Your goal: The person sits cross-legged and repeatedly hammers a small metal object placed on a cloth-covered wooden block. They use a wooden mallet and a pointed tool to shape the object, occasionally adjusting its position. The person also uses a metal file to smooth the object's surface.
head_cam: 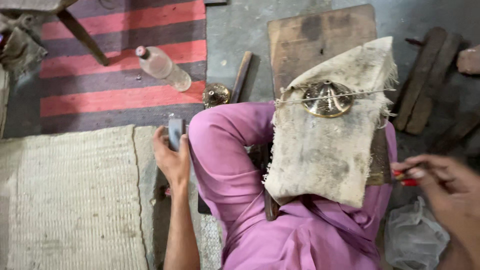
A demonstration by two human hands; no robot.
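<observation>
Upright grey flat block (175, 132) beside the knee; blurred red-handled tool (407, 178) at right.

The right hand (445, 187) is blurred, and its grip hides most of a red-handled tool (406, 178), so the tool's kind cannot be told. The left hand (171, 157) covers the lower part of a grey block (175, 131). The stool (60, 15) is cut off by the top edge.

Loose pink-purple trousers (225, 165) and matching tunic — forearms bare, no sleeves.
</observation>
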